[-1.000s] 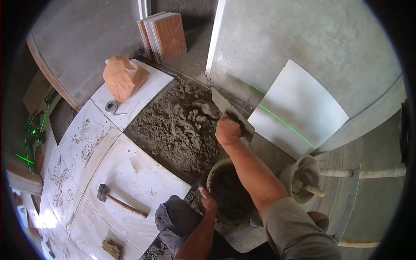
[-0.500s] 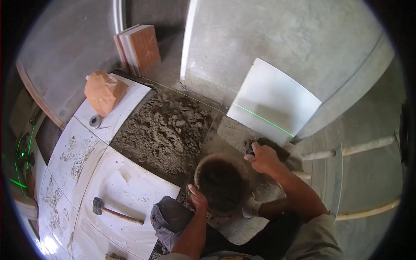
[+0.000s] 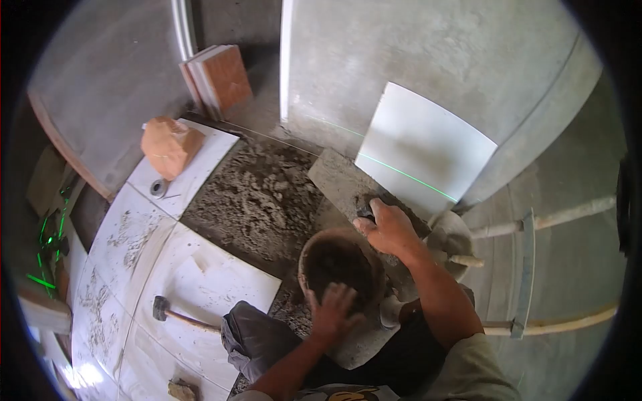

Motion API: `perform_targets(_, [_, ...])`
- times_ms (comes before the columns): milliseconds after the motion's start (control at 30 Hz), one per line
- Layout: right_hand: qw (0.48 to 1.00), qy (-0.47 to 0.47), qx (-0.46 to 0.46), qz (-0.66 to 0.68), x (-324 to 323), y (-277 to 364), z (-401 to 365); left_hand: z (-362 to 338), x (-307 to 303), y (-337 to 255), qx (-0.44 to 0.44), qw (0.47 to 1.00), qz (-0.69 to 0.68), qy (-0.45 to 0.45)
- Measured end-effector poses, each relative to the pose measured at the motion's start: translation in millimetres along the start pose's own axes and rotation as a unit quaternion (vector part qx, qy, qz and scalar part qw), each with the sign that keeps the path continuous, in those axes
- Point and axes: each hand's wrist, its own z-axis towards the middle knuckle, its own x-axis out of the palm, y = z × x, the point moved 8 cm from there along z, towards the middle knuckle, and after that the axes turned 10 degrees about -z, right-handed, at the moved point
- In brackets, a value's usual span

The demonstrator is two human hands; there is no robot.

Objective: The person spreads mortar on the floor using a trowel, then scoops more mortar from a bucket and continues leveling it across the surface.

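My right hand [image 3: 389,228] is closed on the handle of a long, mortar-smeared plastering float [image 3: 341,182], its flat blade reaching towards the mortar bed [image 3: 257,200]. Below it stands a round bucket [image 3: 303,267] with dark contents, between my legs. My left hand [image 3: 334,311] hovers at the bucket's near rim, fingers spread and holding nothing. Left of the bucket are white floor tiles [image 3: 221,284], with a mallet [image 3: 161,308] lying on them.
A white tile [image 3: 428,140] crossed by a green laser line leans on the wall. Past my right arm sit a second container [image 3: 461,234] and wooden poles [image 3: 575,212]. Further left are a brown bag [image 3: 170,148], a small roll [image 3: 158,188] and stacked tiles [image 3: 227,77].
My right hand has swung the float left and forward, closer to the mortar bed. My left hand has come from the bucket's left side onto its near rim, fingers spreading.
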Motion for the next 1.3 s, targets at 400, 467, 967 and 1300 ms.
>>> perform_targets(400, [1.000, 0.004, -0.008, 0.026, -9, -10, 35, 5, -20, -23, 0.007, 0.999, -0.031, 0.015])
perform_targets(467, [0.999, -0.009, 0.013, 0.040, -15, -23, 45, 25, -39, -17, -0.040, 0.994, -0.106, -0.011])
perform_targets(967, [0.937, -0.064, 0.126, 0.318, -41, -119, 87, 88, -88, -23, -0.218, 0.954, -0.203, -0.027])
perform_targets(1300, [0.913, -0.022, 0.041, 0.405, 6, -86, 156, 20, -266, -53, -0.097, 0.840, -0.379, -0.377])
